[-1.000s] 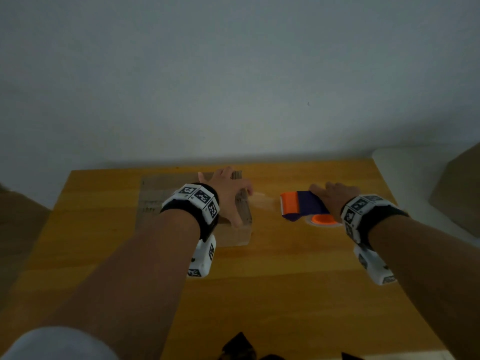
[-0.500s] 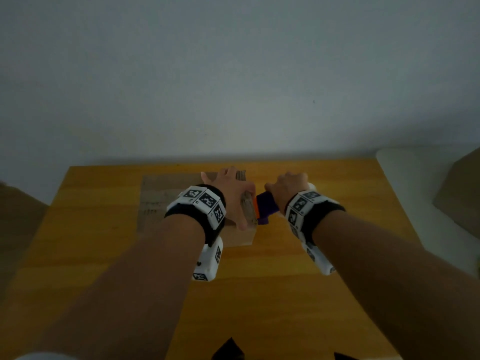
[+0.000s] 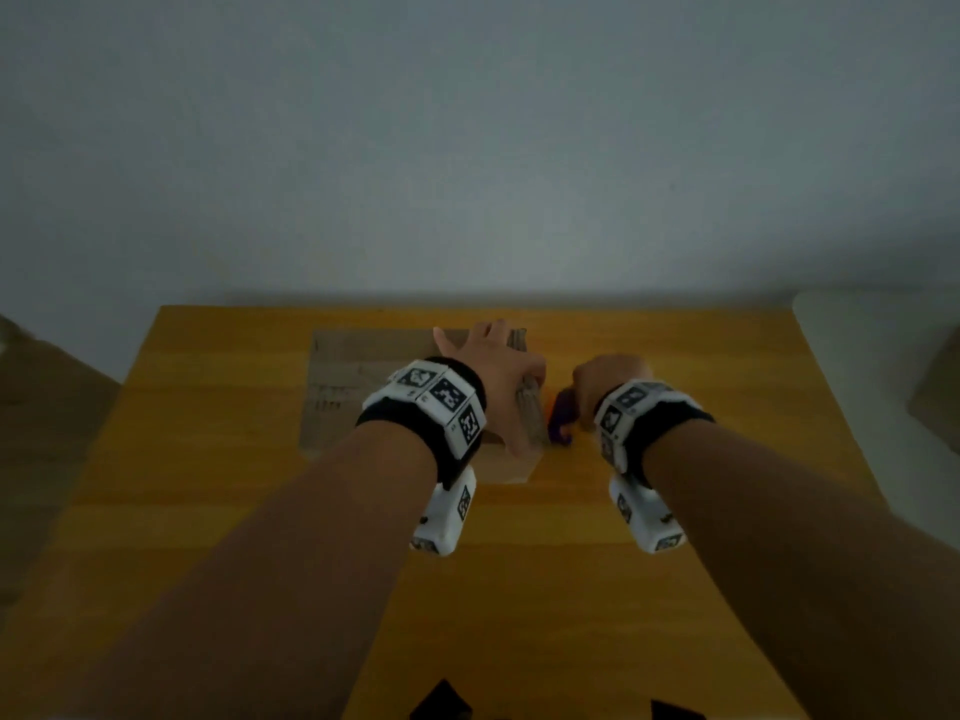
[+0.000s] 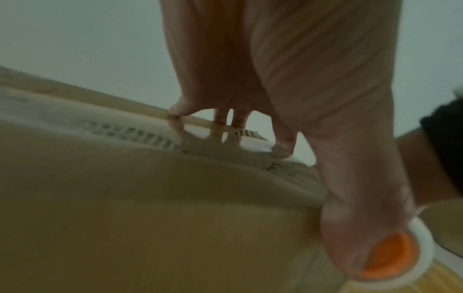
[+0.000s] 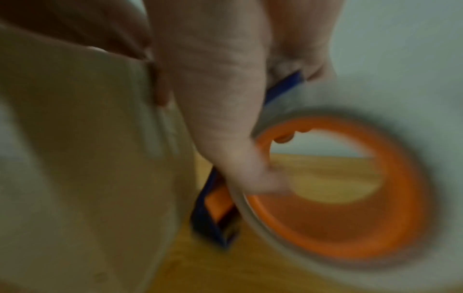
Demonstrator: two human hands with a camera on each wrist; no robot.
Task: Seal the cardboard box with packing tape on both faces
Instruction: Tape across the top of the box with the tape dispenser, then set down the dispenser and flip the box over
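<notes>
A flattened cardboard box (image 3: 363,392) lies on the far half of a wooden counter (image 3: 519,589), its long side running left to right. The left hand (image 3: 493,381) rests on the right part of the box top with fingers (image 4: 283,146) spread and straight, fingertips pressing the cardboard near its far and right edges; it grips nothing. The thumb reaches the near right corner of the box.

The right hand (image 3: 608,381) is just beside the box's right end, fingers curled round a blue and orange tape dispenser (image 3: 558,415). In the right wrist view the thumb lies across the rim of the tape roll (image 5: 338,188), whose orange core is open through the middle, and the blue frame of the dispenser stands against the side wall of the box. That view is blurred, so the line of any tape on the cardboard cannot be told.

Both wrists carry black bands with white marker blocks. A grey wall (image 3: 467,148) rises behind the counter, and a pale surface (image 3: 883,356) adjoins its right side.
</notes>
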